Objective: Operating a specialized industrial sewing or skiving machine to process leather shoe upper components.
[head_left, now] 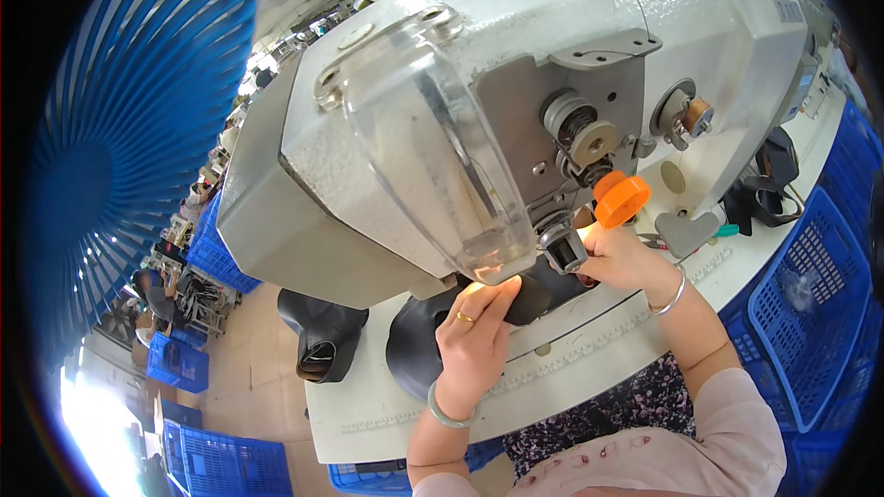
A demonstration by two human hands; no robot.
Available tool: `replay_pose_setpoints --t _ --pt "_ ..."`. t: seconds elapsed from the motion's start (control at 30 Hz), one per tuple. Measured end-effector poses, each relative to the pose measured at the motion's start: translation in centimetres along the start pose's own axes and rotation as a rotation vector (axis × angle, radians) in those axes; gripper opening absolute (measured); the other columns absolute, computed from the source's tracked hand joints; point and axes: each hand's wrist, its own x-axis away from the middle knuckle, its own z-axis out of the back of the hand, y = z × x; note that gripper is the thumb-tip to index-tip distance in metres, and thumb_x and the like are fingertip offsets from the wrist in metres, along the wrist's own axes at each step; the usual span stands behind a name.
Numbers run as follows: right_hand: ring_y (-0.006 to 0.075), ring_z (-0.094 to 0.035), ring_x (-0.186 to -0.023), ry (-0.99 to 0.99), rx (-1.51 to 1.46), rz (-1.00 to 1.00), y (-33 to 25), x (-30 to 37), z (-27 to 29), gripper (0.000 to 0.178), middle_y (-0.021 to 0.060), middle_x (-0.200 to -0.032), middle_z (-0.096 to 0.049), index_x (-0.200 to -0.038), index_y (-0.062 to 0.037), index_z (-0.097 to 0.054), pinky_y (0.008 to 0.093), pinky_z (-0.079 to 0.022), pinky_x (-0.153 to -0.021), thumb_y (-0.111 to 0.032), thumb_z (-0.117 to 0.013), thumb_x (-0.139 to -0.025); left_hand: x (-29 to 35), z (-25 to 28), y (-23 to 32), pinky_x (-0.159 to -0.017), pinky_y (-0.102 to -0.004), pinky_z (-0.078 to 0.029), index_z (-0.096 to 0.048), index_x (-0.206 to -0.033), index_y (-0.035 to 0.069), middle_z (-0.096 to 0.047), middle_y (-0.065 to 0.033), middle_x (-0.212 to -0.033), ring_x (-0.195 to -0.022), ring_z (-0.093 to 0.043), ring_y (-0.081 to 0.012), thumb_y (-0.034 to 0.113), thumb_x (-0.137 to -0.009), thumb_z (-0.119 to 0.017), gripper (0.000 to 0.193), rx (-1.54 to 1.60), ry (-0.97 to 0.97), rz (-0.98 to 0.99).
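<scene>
A white sewing machine (350,202) fills the upper middle, its needle area lit. A black leather piece (529,302) lies on the bed under its head, bending down at the left into a larger rounded black part (412,342). My left hand (474,336), with a ring and a bangle, grips this leather at its left, fingers pressed together and tips close under the clear guard (451,166). My right hand (619,260) pinches the leather's right side beside the machine's head. Machine parts hide some of its fingertips. An orange knob (621,200) sits just above it.
Another black leather item (322,336) rests at the table's left edge. Red-handled snips (654,241) and a green-ended tool (726,231) lie right of my right hand, near more black pieces (766,186). Blue crates (799,313) stand beyond the right edge; a blue fan (138,138) is at left.
</scene>
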Motion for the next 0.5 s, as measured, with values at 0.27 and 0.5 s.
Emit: replay_pose_setpoints --t 0.27,0.5 --pt "0.0090 -0.047 -0.048 0.035 -0.061 -0.020 0.25 0.03 -0.53 0.044 0.0018 -0.051 -0.049 -0.064 0.0017 -0.053 0.0259 -0.038 -0.046 -0.032 -0.059 -0.093 -0.29 0.21 -0.26 -0.068 -0.0311 -0.053 -0.069 -0.103 0.001 -0.059 -0.0060 -0.093 -0.081 -0.062 -0.0236 -0.011 -0.057 -0.063 0.048 -0.102 -0.019 -0.126" --pt "0.0079 -0.046 -0.046 0.046 -0.093 -0.061 0.74 0.22 -0.73 0.047 0.0010 -0.050 -0.049 -0.060 0.0014 -0.052 0.0255 -0.037 -0.045 -0.031 -0.059 -0.093 -0.43 0.15 -0.65 -0.066 -0.0307 -0.053 -0.069 -0.102 0.001 -0.058 -0.0062 -0.091 -0.079 -0.062 -0.0236 -0.011 -0.056 -0.063 0.048 -0.098 -0.040 -0.148"
